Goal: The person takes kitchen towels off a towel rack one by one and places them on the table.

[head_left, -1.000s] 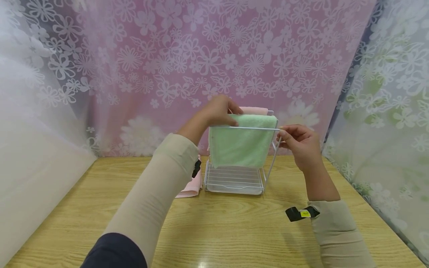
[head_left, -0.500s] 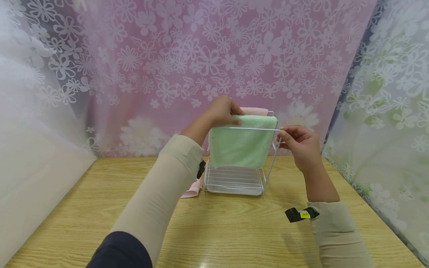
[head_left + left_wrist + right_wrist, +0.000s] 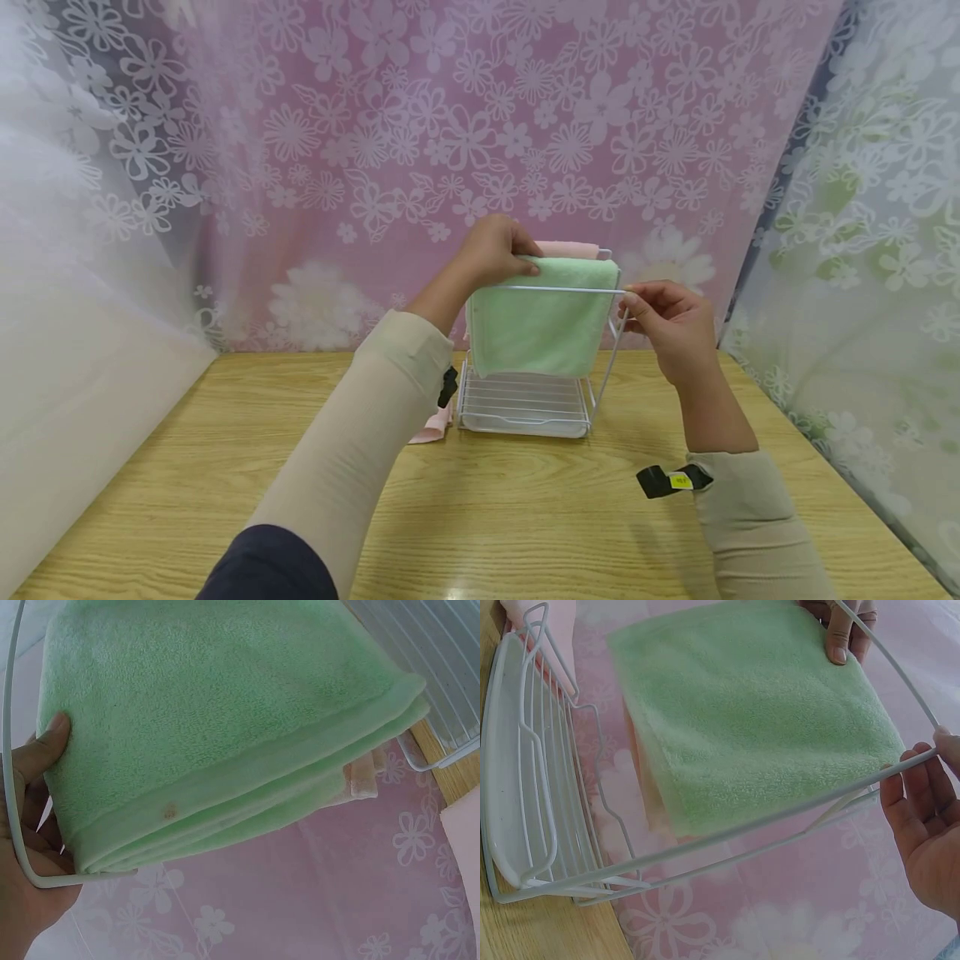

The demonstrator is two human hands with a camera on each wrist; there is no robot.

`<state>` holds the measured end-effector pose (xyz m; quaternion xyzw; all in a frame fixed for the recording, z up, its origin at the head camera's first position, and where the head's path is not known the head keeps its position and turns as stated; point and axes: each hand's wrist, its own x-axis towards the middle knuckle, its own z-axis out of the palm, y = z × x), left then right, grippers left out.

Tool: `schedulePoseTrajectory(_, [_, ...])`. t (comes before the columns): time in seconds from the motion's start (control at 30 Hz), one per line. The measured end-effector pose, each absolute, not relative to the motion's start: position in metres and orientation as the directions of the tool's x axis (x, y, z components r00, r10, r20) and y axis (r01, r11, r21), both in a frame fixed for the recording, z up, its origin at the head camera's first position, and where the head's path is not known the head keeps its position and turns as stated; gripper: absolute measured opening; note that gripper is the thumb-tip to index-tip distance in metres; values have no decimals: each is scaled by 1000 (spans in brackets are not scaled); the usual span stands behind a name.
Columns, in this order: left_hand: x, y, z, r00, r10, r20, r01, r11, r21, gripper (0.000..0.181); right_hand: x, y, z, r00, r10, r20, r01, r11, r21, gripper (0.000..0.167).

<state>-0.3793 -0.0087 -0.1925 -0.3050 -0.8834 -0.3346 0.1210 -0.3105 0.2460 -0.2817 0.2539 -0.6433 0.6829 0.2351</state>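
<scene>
A folded green towel (image 3: 543, 329) hangs in the upper part of a white wire rack (image 3: 604, 375), behind its front top bar. My left hand (image 3: 495, 250) pinches the towel's top fold near its left end. In the left wrist view the thumb (image 3: 54, 739) lies on the green terry face, and the other fingers are mostly behind it. At the rack's upper right corner, my right hand (image 3: 675, 329) grips the white wire between thumb and fingertips. Behind the green towel, a pink towel (image 3: 570, 249) hangs over another part of the rack, largely hidden.
Below the towels are the rack's wire shelf (image 3: 517, 388) and a white tray (image 3: 525, 425). Another pink cloth (image 3: 431, 430) lies on the wooden table (image 3: 480, 517) to the rack's left, partly behind my left forearm. Flowered curtains (image 3: 420, 125) enclose the back and sides.
My left hand and forearm have shifted slightly right, and its thumb has come up from the front bar onto the towel's top. The right hand keeps its hold on the rack corner.
</scene>
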Motion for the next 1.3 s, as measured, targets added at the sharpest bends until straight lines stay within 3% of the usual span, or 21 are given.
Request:
schedulePoseTrajectory(0.23, [-373, -10, -187, -791, 414, 450, 611, 568, 551, 15, -311, 246, -281, -749, -17, 662, -659, -82, -748, 10])
schedulePoseTrajectory(0.73, [-361, -13, -172, -762, 448, 467, 647, 534, 544, 13, -311, 246, -279, -755, -3, 656, -655, -49, -754, 21])
schedulePoseTrajectory(1.3, [-350, -16, -168, -741, 488, 461, 671, 514, 534, 13, -311, 245, -282, -759, 17, 651, -650, -63, -757, 14])
